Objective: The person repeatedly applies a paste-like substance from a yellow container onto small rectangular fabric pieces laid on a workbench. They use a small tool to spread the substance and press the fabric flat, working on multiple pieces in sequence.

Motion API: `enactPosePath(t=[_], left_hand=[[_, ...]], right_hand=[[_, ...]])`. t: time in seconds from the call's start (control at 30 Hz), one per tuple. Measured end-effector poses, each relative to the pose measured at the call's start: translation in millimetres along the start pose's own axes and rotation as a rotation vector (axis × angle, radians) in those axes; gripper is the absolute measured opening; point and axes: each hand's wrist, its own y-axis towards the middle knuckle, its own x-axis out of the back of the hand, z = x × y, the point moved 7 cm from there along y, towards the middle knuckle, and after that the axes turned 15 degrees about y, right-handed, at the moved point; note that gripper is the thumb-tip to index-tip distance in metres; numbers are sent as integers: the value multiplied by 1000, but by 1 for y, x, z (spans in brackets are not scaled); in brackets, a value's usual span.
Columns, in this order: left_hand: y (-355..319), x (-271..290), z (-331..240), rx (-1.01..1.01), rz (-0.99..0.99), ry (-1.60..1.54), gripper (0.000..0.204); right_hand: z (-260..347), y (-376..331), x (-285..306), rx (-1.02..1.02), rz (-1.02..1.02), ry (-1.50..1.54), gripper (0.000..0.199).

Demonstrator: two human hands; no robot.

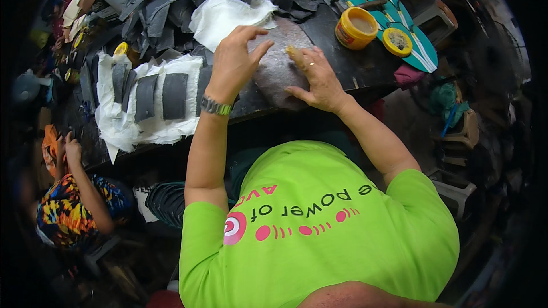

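My left hand [236, 57], with a metal watch [216, 105] on its wrist, is held over the left edge of a worn grey-brown slab [274, 77]. Its thumb and fingers are apart and nothing shows between them. Over the slab's right side is my right hand [321, 82], thumb spread from the fingers, also with nothing visible in it. Yellowish residue coats one of its fingertips. Crumpled white fabric [222, 20] lies just beyond my left hand. To the left, dark rectangular pieces [174, 96] rest on white fabric sheets [157, 128].
A yellow tub [357, 28] of tan paste stands open at the right, its smeared lid [397, 42] beside it. Green pieces with white strips [414, 43] lie beyond. Dark scraps [162, 14] are heaped at the back left. Another person [71, 205] sits at lower left, holding orange material [50, 145].
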Motion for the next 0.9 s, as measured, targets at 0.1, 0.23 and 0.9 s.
enactPosePath(t=[0.1, 0.23, 0.9], left_hand=[[4, 1, -9, -63, -36, 41, 25], [-33, 3, -8, -22, -5, -4, 26], [-122, 52, 47, 54, 126, 598, 60]], right_hand=[[-4, 0, 4, -50, -97, 77, 86], [-12, -3, 3, -125, -121, 182, 92], [-14, -7, -2, -91, -73, 114, 90]])
